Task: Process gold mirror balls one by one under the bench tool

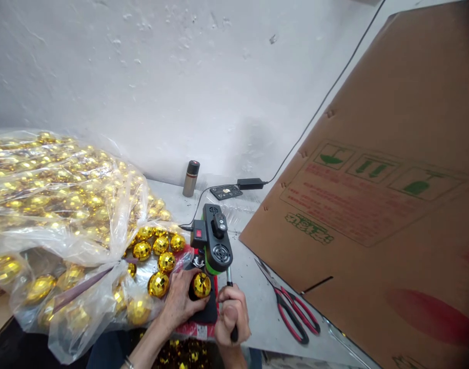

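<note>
My left hand is closed, thumb and fingers pinching a gold mirrored ball on the black base of a small bench drill press. The press has a black-and-green head with round vents and a red switch on its side. At its right, my right hand is wrapped round the lever handle, whose black end sticks out below the fist. The head hides the drill's tip, so I cannot tell if it touches the ball. Several loose gold balls lie just left of my left hand.
A large clear plastic bag full of gold balls spreads over the left. Red-handled scissors lie on the right, beside a big cardboard box. Behind the press are a bottle, a phone and a power adapter with its cord.
</note>
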{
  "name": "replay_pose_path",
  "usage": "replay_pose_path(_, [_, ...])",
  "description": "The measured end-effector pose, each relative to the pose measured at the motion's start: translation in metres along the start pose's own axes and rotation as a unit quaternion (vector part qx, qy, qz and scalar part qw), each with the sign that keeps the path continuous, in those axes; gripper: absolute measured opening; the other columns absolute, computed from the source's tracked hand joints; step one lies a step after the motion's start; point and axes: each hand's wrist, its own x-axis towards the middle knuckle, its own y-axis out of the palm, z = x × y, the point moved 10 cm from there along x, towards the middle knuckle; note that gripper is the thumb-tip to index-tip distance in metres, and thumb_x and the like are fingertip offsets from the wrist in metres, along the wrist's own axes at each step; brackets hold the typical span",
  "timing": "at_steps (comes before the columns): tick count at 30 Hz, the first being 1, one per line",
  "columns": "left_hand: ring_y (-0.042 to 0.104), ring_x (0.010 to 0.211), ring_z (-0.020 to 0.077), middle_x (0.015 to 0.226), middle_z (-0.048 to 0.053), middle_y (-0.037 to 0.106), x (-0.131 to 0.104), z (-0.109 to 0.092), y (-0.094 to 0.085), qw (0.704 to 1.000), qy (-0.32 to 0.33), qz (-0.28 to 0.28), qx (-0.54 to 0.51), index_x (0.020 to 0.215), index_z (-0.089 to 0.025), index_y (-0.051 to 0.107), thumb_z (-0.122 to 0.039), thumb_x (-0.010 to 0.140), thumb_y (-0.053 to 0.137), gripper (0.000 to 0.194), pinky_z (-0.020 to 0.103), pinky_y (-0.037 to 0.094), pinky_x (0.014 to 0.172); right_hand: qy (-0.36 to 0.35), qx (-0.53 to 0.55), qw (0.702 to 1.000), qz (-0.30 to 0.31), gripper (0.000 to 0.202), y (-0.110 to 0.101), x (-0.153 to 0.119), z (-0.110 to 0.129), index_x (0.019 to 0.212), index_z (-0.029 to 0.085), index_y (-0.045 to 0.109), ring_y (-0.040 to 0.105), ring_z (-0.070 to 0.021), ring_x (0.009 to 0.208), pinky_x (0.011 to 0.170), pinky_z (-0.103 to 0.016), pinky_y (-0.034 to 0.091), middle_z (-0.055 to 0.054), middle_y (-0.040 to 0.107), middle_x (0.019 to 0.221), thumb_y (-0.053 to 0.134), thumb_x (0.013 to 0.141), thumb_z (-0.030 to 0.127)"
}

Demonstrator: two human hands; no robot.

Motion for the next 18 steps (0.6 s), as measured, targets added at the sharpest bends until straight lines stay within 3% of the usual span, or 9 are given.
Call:
replay_pose_path(4, [0.072,0.11,0.0392,0.116,0.014,0.079,0.003,-0.001,-0.003,1.0,0.0,0.003,0.011,0.129,-0.021,0.073,-0.034,0.072,0.084,0.06,0.057,0.057,0.097,0.023,0.023,0.999,0.005,0.036,-0.004,0.019,0.008,0.077,0.023,0.052,0.056,-0.0138,0.064,0.058,-0.028,0.044,0.001,0.058,0.076,0.039,0.111,0.019])
replay_pose_path(7, [0.073,0.112,0.0397,0.12,0.016,0.078,-0.007,0.002,-0.004,1.0,0.005,-0.008,0.011,0.132,-0.019,0.07,-0.033,0.076,0.083,0.059,0.059,0.059,0.099,0.114,0.051,0.991,0.038,0.033,-0.006,0.054,0.011,0.08,0.022,0.055,0.052,-0.0126,0.061,0.054,-0.027,0.039,0.001,0.056,0.075,0.043,0.109,0.014])
replay_pose_path(10, [0.073,0.122,0.0412,0.131,0.022,0.075,-0.037,0.004,-0.001,0.999,0.029,-0.027,0.019,0.141,-0.017,0.062,-0.027,0.082,0.078,0.062,0.06,0.06,0.104,0.146,0.066,0.986,0.037,0.034,-0.01,0.082,0.02,0.076,0.022,0.055,0.049,-0.0118,0.058,0.054,-0.027,0.038,0.003,0.053,0.07,0.049,0.11,0.017])
replay_pose_path(13, [0.065,0.139,0.0421,0.151,0.025,0.064,-0.074,-0.006,-0.004,0.995,0.084,-0.037,0.046,0.159,-0.018,0.043,-0.027,0.085,0.078,0.082,0.057,0.06,0.109,0.143,0.076,0.987,0.019,0.037,-0.01,0.084,0.023,0.074,0.022,0.054,0.05,-0.0114,0.059,0.056,-0.026,0.039,0.003,0.053,0.069,0.049,0.11,0.017])
replay_pose_path(15, [0.06,0.146,0.0395,0.161,0.023,0.057,-0.086,-0.017,-0.024,0.989,0.108,-0.06,0.078,0.166,-0.022,0.033,-0.03,0.092,0.074,0.084,0.053,0.058,0.112,0.137,0.082,0.987,0.015,0.037,-0.008,0.076,0.022,0.074,0.022,0.053,0.053,-0.0117,0.063,0.058,-0.025,0.041,0.002,0.055,0.073,0.048,0.11,0.017])
replay_pose_path(16, [0.059,0.147,0.0373,0.161,0.02,0.058,-0.086,-0.021,-0.039,0.986,0.104,-0.075,0.104,0.166,-0.024,0.034,-0.029,0.097,0.067,0.076,0.052,0.057,0.114,0.135,0.084,0.987,0.017,0.037,-0.007,0.072,0.021,0.073,0.022,0.053,0.054,-0.0118,0.064,0.059,-0.025,0.042,0.002,0.056,0.074,0.048,0.11,0.016])
replay_pose_path(18, [0.064,0.142,0.0363,0.151,0.019,0.067,-0.072,-0.024,-0.073,0.977,0.07,-0.096,0.178,0.155,-0.023,0.051,-0.025,0.104,0.053,0.052,0.054,0.053,0.117,0.132,0.086,0.987,0.02,0.037,-0.007,0.065,0.019,0.074,0.022,0.054,0.054,-0.0118,0.064,0.059,-0.025,0.042,0.001,0.056,0.075,0.047,0.11,0.016])
